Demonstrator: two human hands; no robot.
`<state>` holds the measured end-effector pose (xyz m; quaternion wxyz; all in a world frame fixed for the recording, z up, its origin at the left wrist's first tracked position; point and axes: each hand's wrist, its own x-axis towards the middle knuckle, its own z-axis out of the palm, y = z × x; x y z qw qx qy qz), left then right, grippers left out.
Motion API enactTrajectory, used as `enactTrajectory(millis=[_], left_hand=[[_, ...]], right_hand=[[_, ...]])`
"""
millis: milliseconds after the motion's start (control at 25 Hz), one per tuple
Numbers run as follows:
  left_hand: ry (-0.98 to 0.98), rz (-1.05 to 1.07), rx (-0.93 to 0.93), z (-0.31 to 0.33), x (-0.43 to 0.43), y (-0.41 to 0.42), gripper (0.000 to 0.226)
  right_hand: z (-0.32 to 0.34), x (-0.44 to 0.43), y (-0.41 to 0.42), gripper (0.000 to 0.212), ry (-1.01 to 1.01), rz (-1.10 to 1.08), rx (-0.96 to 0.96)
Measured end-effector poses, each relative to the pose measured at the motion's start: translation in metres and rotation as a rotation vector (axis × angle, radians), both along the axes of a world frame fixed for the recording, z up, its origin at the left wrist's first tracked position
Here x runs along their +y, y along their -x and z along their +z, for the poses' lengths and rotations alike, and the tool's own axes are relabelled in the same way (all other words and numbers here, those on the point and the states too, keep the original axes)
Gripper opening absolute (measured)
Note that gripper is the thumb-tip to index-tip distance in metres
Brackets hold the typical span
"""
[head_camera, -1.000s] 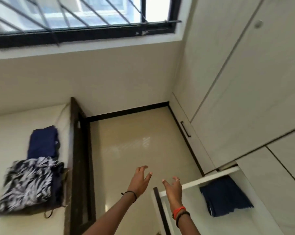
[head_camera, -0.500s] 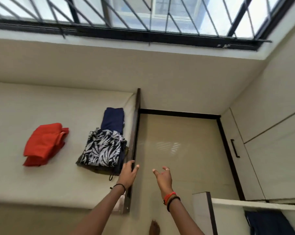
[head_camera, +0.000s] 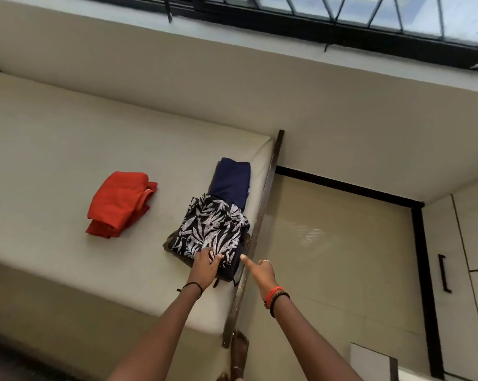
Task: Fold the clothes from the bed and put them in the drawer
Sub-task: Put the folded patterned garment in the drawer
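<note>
A pale wall point(head_camera: 342, 111) fills the far side of the room, with a barred window point(head_camera: 369, 20) set high in it. Below it the bed point(head_camera: 54, 138) stretches across the left, its cream mattress carrying all the clothes in sight. To the right lies a glossy beige floor point(head_camera: 342, 257), bordered by a white wardrobe point(head_camera: 474, 243) with a black handle point(head_camera: 443, 273). A dark wooden rail point(head_camera: 262, 215) runs along the bed's right edge and stands between the clothes and the floor. A red garment point(head_camera: 119, 204) sits folded on the mattress, well apart from the others. Nearer the rail, a navy garment point(head_camera: 232, 180) lies folded, and its near end is overlapped by a black-and-white leaf-print garment point(head_camera: 213, 229), which tops a small stack of darker cloth just beside the rail. A white corner of the drawer point(head_camera: 369, 361) shows at the lower right, across the floor from the bed. The left hand point(head_camera: 205, 268) rests on the near edge of the leaf-print garment, its fingers laid out flat and its thumb spread. The right hand point(head_camera: 261, 270) hovers on the floor side of the rail, relaxed and holding nothing, thumb pointing at the stack; whether it touches the cloth cannot be told. A bare foot point(head_camera: 239, 350) stands by the rail's near end.
</note>
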<state>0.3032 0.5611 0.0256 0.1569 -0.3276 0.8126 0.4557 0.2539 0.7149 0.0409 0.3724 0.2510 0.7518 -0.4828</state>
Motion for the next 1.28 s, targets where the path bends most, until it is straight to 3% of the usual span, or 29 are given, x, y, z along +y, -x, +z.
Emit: enactTrajectory(millis=[80, 240, 400, 520, 640, 760, 960, 1080, 1200, 1280], left_hand=[[0.008, 0.044, -0.025, -0.011, -0.018, 0.009, 0.045], [0.034, 0.095, -0.084, -0.037, -0.057, 0.025, 0.043], [0.107, 0.082, -0.114, -0.070, -0.093, 0.047, 0.048], [0.234, 0.053, -0.153, -0.096, -0.116, 0.068, 0.065], [0.289, 0.013, -0.189, -0.129, -0.138, 0.088, 0.094], [0.191, -0.070, -0.260, -0.163, -0.157, 0.107, 0.111], [-0.023, -0.076, -0.304, -0.206, -0.185, 0.120, 0.124], [-0.137, -0.099, -0.263, -0.203, -0.188, 0.126, 0.115], [-0.404, -0.096, -0.317, -0.190, -0.192, 0.130, 0.091], [-0.513, -0.031, -0.405, -0.185, -0.197, 0.133, 0.073]], right_hand=[[-0.010, -0.012, 0.016, 0.055, -0.005, 0.038, -0.009], [-0.034, -0.033, 0.041, 0.077, -0.018, 0.083, -0.066], [-0.058, -0.050, 0.060, 0.071, -0.008, 0.088, -0.110], [-0.090, -0.060, 0.070, 0.079, 0.006, 0.035, -0.148], [-0.124, -0.073, 0.075, 0.107, 0.060, -0.017, -0.183], [-0.174, -0.082, 0.078, 0.123, 0.069, -0.096, -0.176], [-0.204, -0.093, 0.088, 0.109, 0.169, -0.236, -0.198], [-0.210, -0.095, 0.091, 0.099, 0.202, -0.291, -0.180], [-0.212, -0.095, 0.092, 0.096, 0.240, -0.305, -0.209], [-0.204, -0.096, 0.096, 0.076, 0.291, -0.283, -0.252]])
